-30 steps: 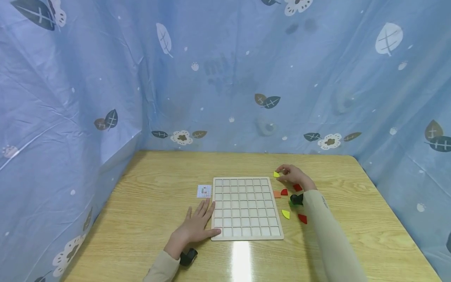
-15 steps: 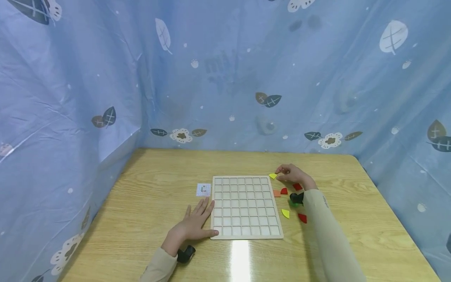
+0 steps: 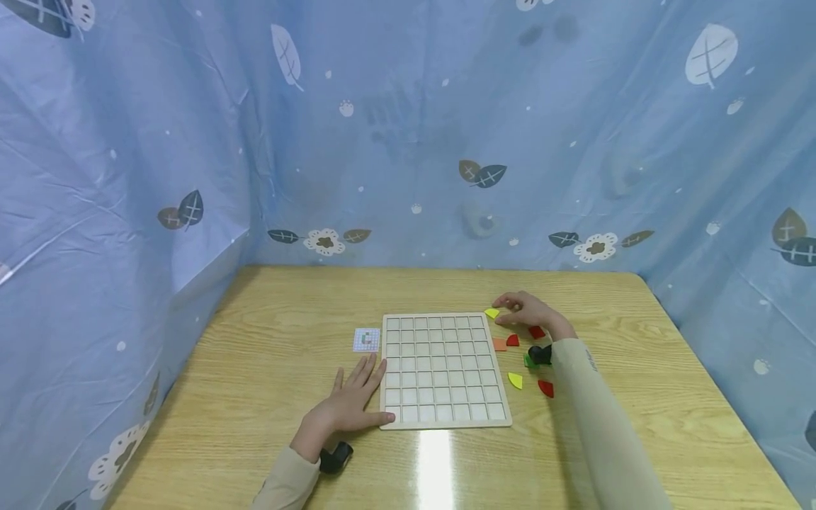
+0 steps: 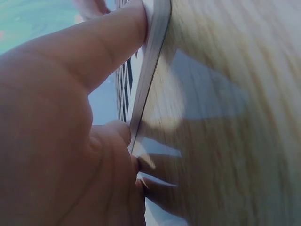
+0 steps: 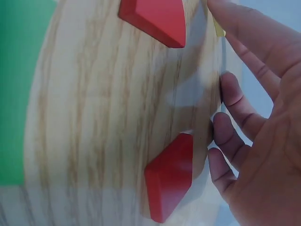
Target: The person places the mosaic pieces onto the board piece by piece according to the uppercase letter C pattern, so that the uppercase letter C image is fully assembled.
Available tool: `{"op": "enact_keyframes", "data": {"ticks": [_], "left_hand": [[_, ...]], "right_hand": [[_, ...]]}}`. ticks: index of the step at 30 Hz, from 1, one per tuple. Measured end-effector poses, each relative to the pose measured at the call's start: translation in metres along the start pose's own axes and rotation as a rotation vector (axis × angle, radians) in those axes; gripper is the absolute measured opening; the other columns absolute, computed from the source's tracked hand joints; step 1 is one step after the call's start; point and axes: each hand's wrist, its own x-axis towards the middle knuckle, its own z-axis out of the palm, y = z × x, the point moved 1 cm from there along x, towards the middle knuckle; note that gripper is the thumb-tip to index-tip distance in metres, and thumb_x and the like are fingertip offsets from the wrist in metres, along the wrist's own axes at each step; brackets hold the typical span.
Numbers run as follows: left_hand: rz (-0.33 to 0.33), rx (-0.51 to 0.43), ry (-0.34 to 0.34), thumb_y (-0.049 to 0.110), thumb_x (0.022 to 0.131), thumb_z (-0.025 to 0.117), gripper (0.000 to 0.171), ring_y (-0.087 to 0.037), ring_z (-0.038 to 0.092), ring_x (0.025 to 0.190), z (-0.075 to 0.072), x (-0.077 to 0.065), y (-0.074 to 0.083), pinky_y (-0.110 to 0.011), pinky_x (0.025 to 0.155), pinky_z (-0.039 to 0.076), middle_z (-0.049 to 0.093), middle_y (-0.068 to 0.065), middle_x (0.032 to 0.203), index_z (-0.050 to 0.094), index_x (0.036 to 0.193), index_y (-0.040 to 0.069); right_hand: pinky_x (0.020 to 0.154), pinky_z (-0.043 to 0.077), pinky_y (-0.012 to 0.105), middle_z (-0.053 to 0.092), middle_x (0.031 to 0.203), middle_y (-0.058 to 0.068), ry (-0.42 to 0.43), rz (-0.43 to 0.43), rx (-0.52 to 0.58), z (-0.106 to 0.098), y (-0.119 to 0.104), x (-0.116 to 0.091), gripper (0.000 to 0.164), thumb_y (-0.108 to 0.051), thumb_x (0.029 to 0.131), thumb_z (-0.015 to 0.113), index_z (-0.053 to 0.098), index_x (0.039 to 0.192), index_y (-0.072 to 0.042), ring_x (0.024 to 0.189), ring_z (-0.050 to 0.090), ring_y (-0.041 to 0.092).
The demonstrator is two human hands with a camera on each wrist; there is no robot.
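My left hand (image 3: 349, 407) lies with spread fingers at the left edge of a pale wooden grid board (image 3: 440, 368), the thumb resting on its lower left corner. In the left wrist view that thumb (image 4: 113, 40) presses on the board's rim. My right hand (image 3: 528, 312) is just past the board's upper right corner, its thumb and index finger apart. Right at those fingertips lies a yellow quarter-circle piece (image 3: 491, 312). The right wrist view shows the other fingers loosely bent over the table, with only a sliver of the yellow piece (image 5: 219, 27) visible.
Right of the board lie an orange square (image 3: 500, 344), several red pieces (image 3: 545, 388), a second yellow piece (image 3: 515, 381) and a green piece (image 3: 529, 360) partly behind the wrist camera. A small printed grid card (image 3: 366, 340) lies left of the board. A blue curtain (image 3: 408, 142) surrounds the table.
The yellow piece at my right fingertips has moved a little left, toward the board's upper right corner. My right thumb and index finger have spread apart. The left hand stays at the board.
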Motion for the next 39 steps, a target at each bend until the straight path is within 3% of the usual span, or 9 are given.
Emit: {"op": "enact_keyframes", "data": {"ticks": [2, 9, 16, 33, 39], "left_hand": [[0.001, -0.001, 0.001, 0.057, 0.083, 0.057, 0.093, -0.033, -0.001, 0.143, 0.001, 0.0, -0.001, -0.064, 0.107, -0.004, -0.001, -0.012, 0.156, 0.009, 0.15, 0.013], [-0.011, -0.008, 0.011, 0.059, 0.082, 0.057, 0.094, -0.031, -0.003, 0.143, 0.005, 0.003, -0.005, -0.063, 0.108, -0.005, -0.001, -0.011, 0.156, 0.009, 0.15, 0.016], [-0.018, -0.02, 0.01, 0.058, 0.082, 0.058, 0.094, -0.031, -0.003, 0.143, 0.004, 0.003, -0.005, -0.062, 0.108, -0.006, -0.001, -0.01, 0.156, 0.009, 0.15, 0.016], [-0.009, -0.014, 0.022, 0.06, 0.08, 0.058, 0.096, -0.029, -0.002, 0.143, 0.005, 0.002, -0.008, -0.061, 0.109, -0.005, 0.0, -0.009, 0.157, 0.01, 0.15, 0.017], [-0.001, -0.02, 0.02, 0.06, 0.08, 0.059, 0.096, -0.031, -0.002, 0.143, 0.002, 0.0, -0.006, -0.061, 0.109, -0.004, 0.001, -0.01, 0.156, 0.01, 0.15, 0.016]], "right_hand": [[0.089, 0.039, 0.059, 0.047, 0.125, 0.027, 0.0, 0.029, -0.026, 0.0, -0.002, 0.001, 0.036, -0.023, 0.086, 0.066, 0.058, 0.115, -0.005, 0.111, 0.045, 0.046], [0.089, 0.017, 0.07, 0.053, 0.121, 0.021, 0.038, 0.163, -0.116, 0.003, -0.004, 0.005, 0.035, -0.032, 0.082, 0.07, 0.06, 0.111, -0.013, 0.11, 0.048, 0.039], [0.086, 0.021, 0.065, 0.056, 0.115, 0.018, 0.075, 0.225, -0.15, 0.007, -0.007, 0.009, 0.031, -0.033, 0.082, 0.07, 0.061, 0.105, -0.015, 0.106, 0.049, 0.036], [0.084, 0.018, 0.064, 0.056, 0.091, 0.009, 0.148, 0.211, -0.123, 0.013, -0.011, 0.006, 0.027, -0.028, 0.084, 0.068, 0.064, 0.104, -0.011, 0.084, 0.047, 0.026], [0.085, 0.019, 0.064, 0.058, 0.092, 0.01, 0.166, 0.242, -0.135, 0.014, -0.016, 0.002, 0.029, -0.029, 0.083, 0.068, 0.064, 0.106, -0.01, 0.085, 0.05, 0.027]]}}
